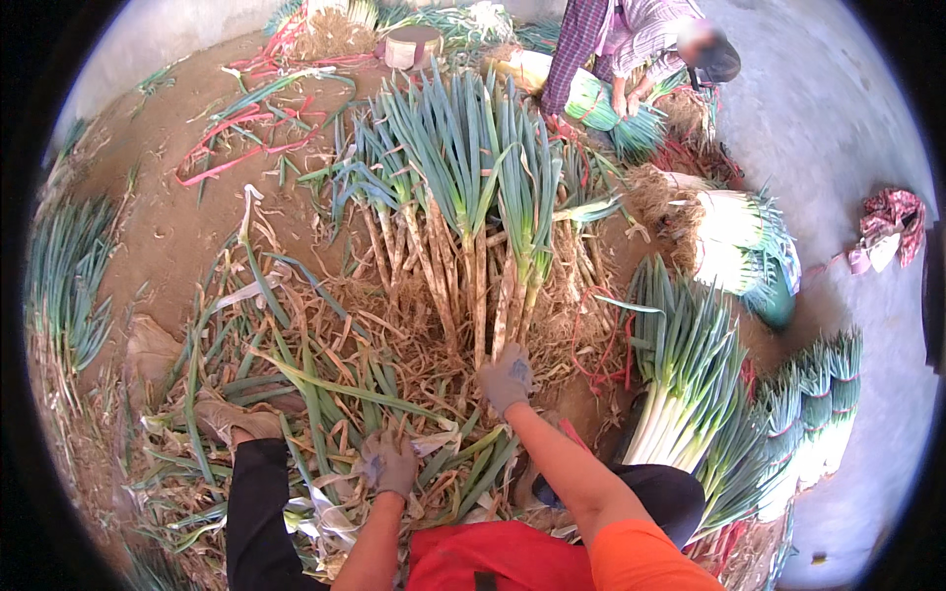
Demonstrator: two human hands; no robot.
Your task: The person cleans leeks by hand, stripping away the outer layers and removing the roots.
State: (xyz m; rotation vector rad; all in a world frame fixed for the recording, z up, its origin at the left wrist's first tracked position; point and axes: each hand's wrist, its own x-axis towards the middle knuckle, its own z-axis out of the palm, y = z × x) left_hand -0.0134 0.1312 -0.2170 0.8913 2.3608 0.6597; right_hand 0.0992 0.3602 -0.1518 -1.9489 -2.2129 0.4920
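My right hand (508, 377), in a grey work glove, is at the root end of the unpeeled Welsh onion stalks (480, 295) standing in front of me. Its fingers are closed on the base of a stalk; whether they hold more than one is hidden. The stalks have brown dry skins, tangled roots and tall green leaves. My left hand (388, 462), also gloved, is low over a litter of stripped leaves (332, 399), its fingers a little apart and nothing plainly held. Peeled white-stemmed onions (669, 414) lie at my right, beside my knee.
Tied bundles (813, 421) stand at the far right, with more bundles (728, 229) behind. A co-worker (650, 44) bends over a bundle (599, 100) at the back. A round stool (412, 48), red straps (222, 148) and unpeeled onions (70, 273) at left lie around.
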